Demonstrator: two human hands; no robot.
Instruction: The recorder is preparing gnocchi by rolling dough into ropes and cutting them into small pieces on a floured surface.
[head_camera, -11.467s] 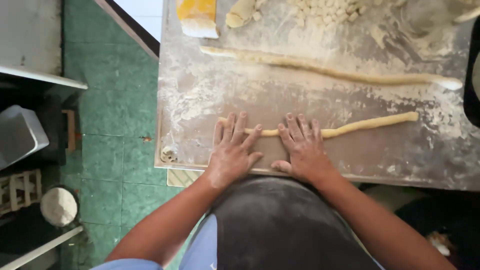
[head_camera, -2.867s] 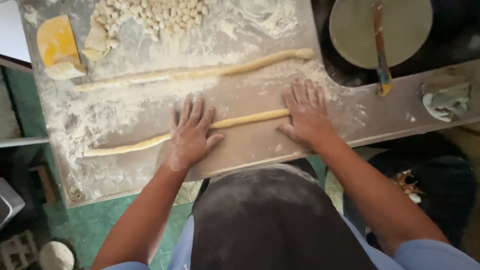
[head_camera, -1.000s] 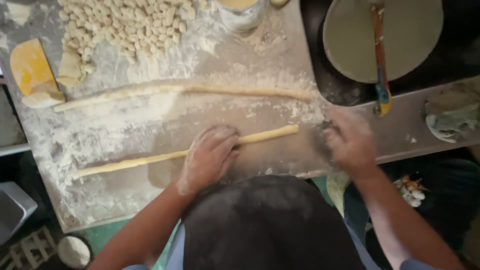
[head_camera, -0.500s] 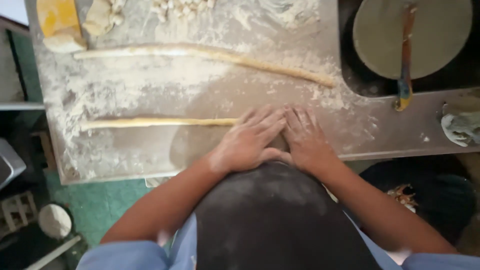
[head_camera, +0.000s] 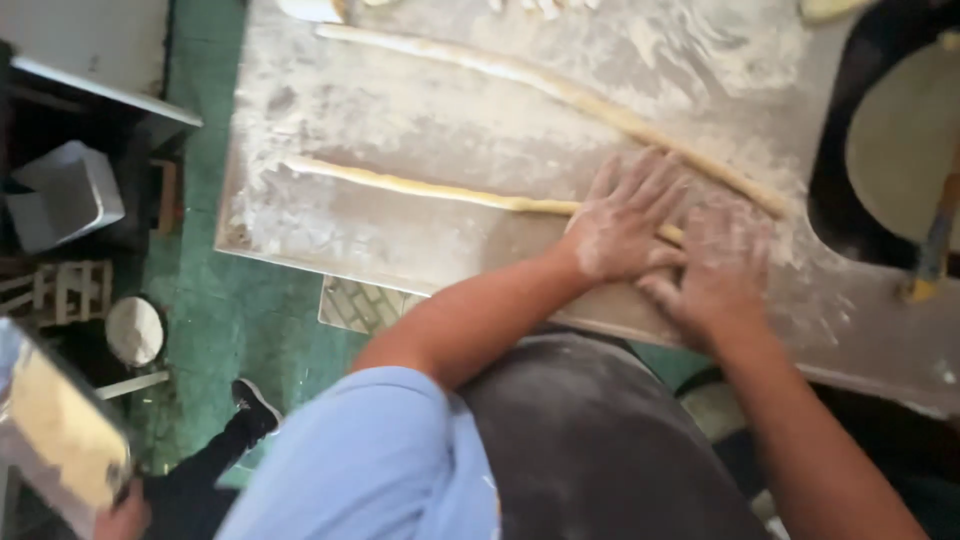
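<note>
1. Our left hand (head_camera: 625, 220) lies palm down on the near dough rope (head_camera: 430, 190). Its grip is spread flat, fingers fanned and dusted with flour, pressing the rope rather than closing round it.
2. Our right hand (head_camera: 720, 275) sits just beside the left, touching it at the thumb side. Its grip is likewise flat and open, fingers laid over the right end of the same rope; the picture is blurred here, so we cannot tell how much rope lies under it.
3. The near dough rope runs leftward from under our hands across the floured worktop (head_camera: 330, 240), thin and slightly bent, its left end close to the worktop's left edge.
4. A second, longer dough rope (head_camera: 520, 75) lies farther from us, slanting down to the right and ending just beyond our right hand.
5. A dark round pan (head_camera: 860, 130) stands to the right, well apart from the rope's left end.
6. Against half a second ago, our hands are again close together at the rope's right end, but the whole scene has shifted: the worktop now appears tilted, and the hands sit farther right in the picture.
</note>
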